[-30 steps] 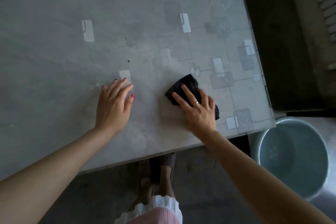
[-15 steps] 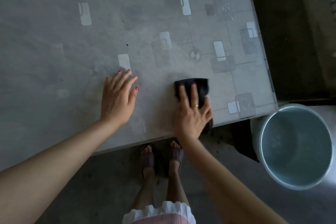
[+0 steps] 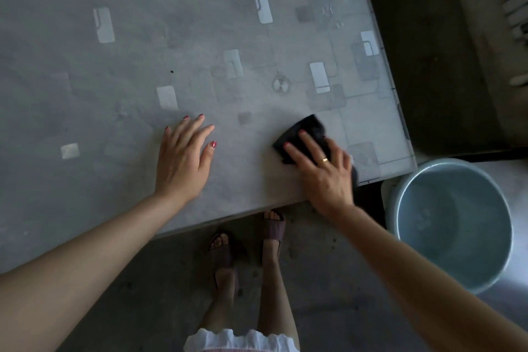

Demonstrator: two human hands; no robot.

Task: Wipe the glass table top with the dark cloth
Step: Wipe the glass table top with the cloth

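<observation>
The glass table top (image 3: 120,71) fills the upper left of the view, grey and hazy with pale rectangles showing through it. A folded dark cloth (image 3: 303,133) lies on the glass near the table's front right corner. My right hand (image 3: 323,168) presses flat on the cloth and covers its near half. My left hand (image 3: 183,160) rests palm down on the glass to the left of the cloth, fingers spread, holding nothing.
A pale blue bucket (image 3: 405,208) stands on the floor just right of the table's front right corner. My feet in sandals (image 3: 274,227) are on the floor at the table's front edge. A dark gap runs along the table's right side.
My right hand has slid the cloth to the right along the front edge, closer to the corner. My left hand has stayed flat on the glass.
</observation>
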